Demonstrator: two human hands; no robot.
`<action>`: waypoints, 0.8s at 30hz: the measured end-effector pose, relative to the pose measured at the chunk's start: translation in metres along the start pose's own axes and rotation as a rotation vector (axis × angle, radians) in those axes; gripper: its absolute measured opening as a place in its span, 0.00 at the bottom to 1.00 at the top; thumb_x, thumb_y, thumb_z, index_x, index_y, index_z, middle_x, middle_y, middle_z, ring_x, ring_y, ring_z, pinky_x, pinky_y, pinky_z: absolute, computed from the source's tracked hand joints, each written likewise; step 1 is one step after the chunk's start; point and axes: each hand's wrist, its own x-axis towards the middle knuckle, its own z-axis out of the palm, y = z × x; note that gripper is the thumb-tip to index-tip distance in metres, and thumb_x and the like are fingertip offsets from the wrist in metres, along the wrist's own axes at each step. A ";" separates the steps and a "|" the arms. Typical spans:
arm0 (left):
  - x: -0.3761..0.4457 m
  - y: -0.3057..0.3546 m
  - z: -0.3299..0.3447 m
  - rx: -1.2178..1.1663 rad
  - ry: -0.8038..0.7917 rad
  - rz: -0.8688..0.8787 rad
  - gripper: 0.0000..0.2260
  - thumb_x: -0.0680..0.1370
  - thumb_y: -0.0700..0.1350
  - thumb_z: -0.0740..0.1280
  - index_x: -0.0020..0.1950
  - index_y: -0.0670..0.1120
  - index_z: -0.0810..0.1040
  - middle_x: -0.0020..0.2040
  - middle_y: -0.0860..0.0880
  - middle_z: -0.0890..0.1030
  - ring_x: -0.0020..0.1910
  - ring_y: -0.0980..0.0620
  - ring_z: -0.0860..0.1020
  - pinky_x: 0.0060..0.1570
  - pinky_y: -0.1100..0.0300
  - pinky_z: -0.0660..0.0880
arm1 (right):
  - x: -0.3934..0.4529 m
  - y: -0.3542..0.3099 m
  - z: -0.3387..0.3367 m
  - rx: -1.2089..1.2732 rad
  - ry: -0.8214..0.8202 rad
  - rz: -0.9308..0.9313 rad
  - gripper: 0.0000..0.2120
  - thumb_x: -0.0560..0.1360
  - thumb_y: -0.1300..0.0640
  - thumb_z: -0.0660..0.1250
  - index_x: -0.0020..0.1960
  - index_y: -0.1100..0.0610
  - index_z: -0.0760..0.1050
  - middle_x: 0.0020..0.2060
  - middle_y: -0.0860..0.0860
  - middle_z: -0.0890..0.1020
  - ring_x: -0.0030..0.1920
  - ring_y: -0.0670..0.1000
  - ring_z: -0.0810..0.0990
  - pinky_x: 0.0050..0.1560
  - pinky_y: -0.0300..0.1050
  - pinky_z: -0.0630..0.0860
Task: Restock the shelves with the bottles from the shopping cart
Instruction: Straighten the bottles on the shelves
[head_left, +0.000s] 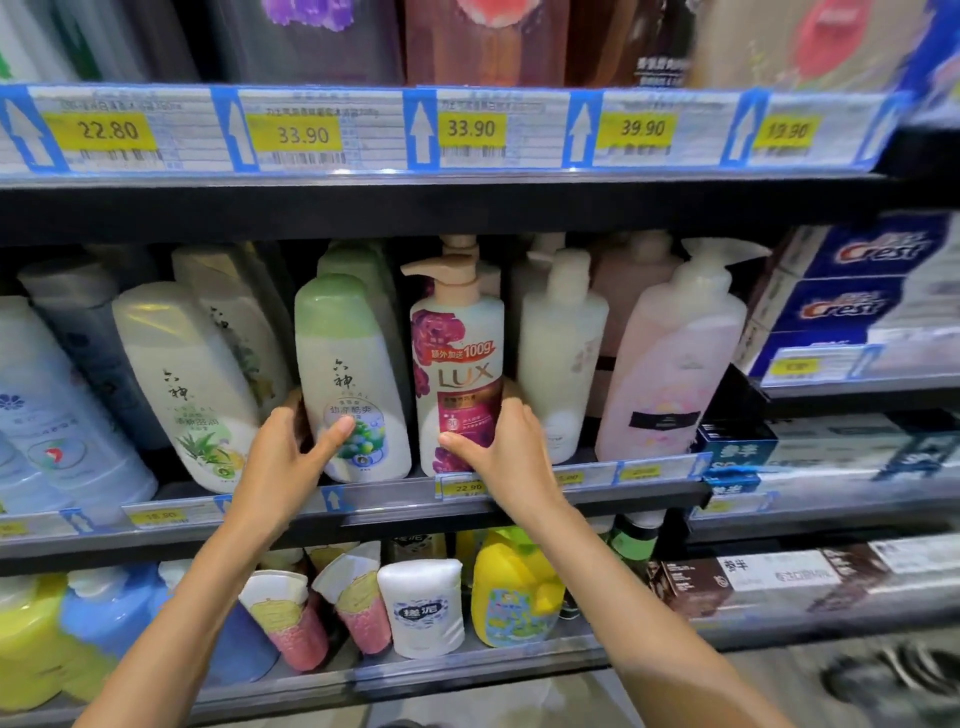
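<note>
The LUX bottle (457, 364) stands upright on the middle shelf (519, 501), long axis vertical, its peach pump spout pointing toward 9 o'clock and its label facing out. The label reads "LUX" with "100g" on an orange band above; a yellow tag under it reads 22.90. At its 9 o'clock, just beside it, stands the green-capped bottle (350, 379), upright with a slight lean, bearing Chinese characters. The right hand (506, 447) grips the LUX bottle low down, thumb across the front, fingers curled round its right side. The left hand (291, 452) holds the green-capped bottle, thumb pressed on its front, fingers behind its left edge. Upper-shelf price tags (470, 127) read 22.80, 33.90, 33.90, 39.90. Crest boxes (852, 291) sit at 3 o'clock.
</note>
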 end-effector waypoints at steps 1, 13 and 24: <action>-0.010 0.004 0.001 0.066 0.097 0.048 0.18 0.75 0.49 0.69 0.54 0.34 0.74 0.49 0.35 0.79 0.49 0.36 0.77 0.49 0.45 0.72 | -0.010 0.002 -0.005 0.013 0.038 -0.050 0.26 0.73 0.48 0.72 0.62 0.62 0.70 0.57 0.54 0.75 0.59 0.52 0.73 0.51 0.34 0.65; -0.046 0.140 0.137 -0.193 0.017 0.187 0.21 0.77 0.45 0.68 0.63 0.33 0.68 0.61 0.38 0.74 0.63 0.39 0.71 0.59 0.58 0.64 | -0.024 0.092 -0.108 0.102 0.506 0.054 0.41 0.68 0.53 0.77 0.73 0.63 0.61 0.68 0.58 0.70 0.69 0.55 0.69 0.69 0.52 0.66; -0.010 0.143 0.166 -0.045 0.066 0.026 0.21 0.71 0.51 0.75 0.39 0.35 0.71 0.41 0.36 0.76 0.44 0.38 0.75 0.35 0.58 0.59 | 0.003 0.113 -0.135 0.252 0.255 -0.021 0.38 0.64 0.55 0.80 0.68 0.56 0.64 0.64 0.51 0.75 0.65 0.50 0.73 0.68 0.52 0.71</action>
